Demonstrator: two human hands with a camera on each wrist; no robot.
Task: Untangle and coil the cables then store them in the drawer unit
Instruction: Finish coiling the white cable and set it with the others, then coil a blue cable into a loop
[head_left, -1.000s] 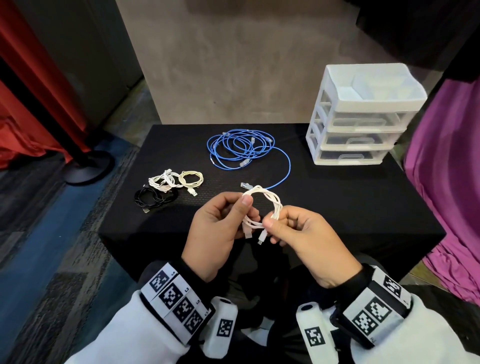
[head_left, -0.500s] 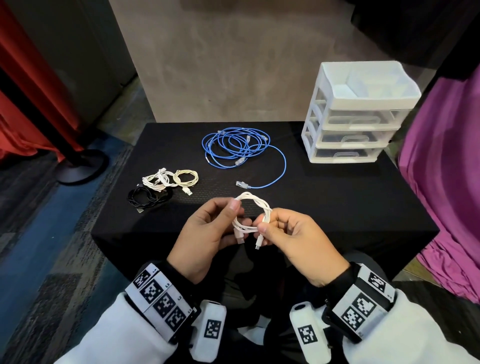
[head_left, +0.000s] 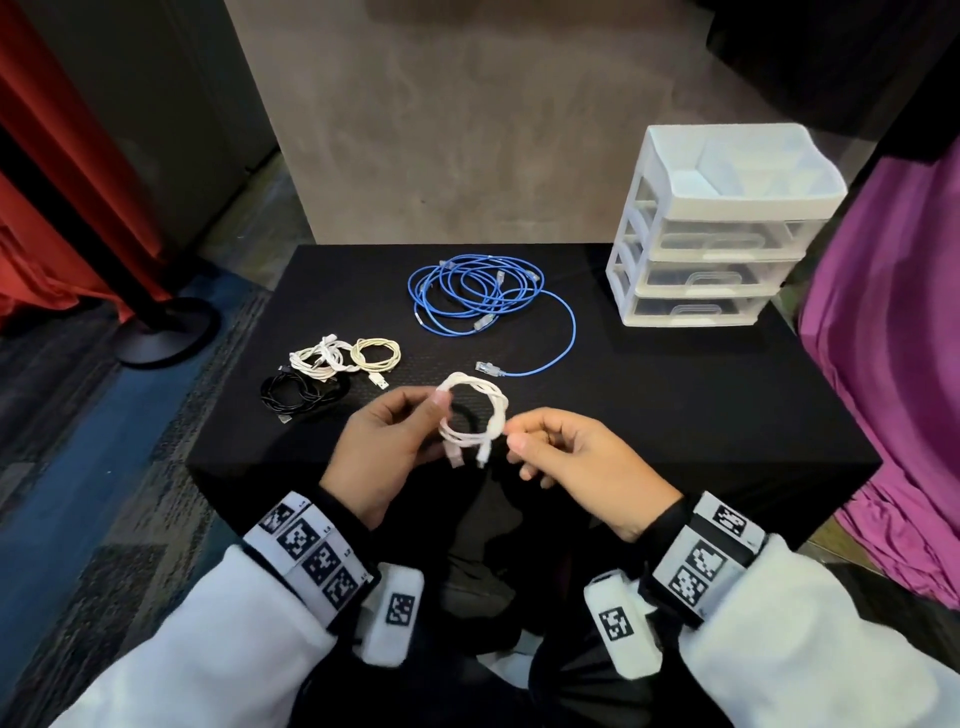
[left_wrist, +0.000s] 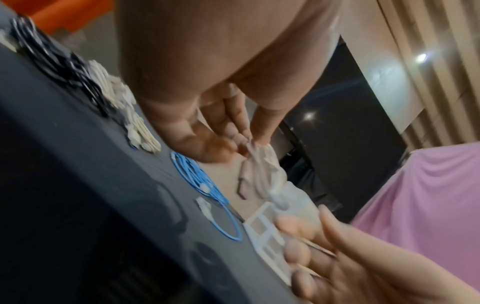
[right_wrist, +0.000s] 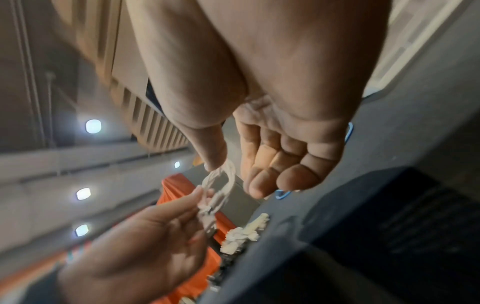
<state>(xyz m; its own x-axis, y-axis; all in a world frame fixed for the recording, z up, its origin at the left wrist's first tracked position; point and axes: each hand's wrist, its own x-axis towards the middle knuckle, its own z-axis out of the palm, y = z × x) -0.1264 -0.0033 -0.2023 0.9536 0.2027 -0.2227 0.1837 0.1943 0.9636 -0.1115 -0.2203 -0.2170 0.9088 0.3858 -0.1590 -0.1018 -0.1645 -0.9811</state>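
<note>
A small white coiled cable (head_left: 470, 383) hangs in the air over the front edge of the black table (head_left: 649, 415). My left hand (head_left: 441, 415) pinches its left side between thumb and fingers; both plugs dangle below. My right hand (head_left: 517, 439) sits just right of the coil with loosely curled fingers. In the right wrist view its thumb tip touches the coil (right_wrist: 217, 202) while the fingers (right_wrist: 259, 185) stand apart from it. A tangled blue cable (head_left: 467, 296) lies at the table's middle back. The white drawer unit (head_left: 717, 228), all drawers pushed in, stands at the back right.
Three small coils lie at the table's left: a white one (head_left: 317, 358), a cream one (head_left: 376, 356) and a black one (head_left: 301, 397). A purple cloth (head_left: 893, 364) hangs to the right. A black stand base (head_left: 166, 332) and red curtain are on the left.
My right hand has let go of its pinch on the coil's right side and eased slightly rightward. The left hand keeps holding the coil, now a little higher over the table edge.
</note>
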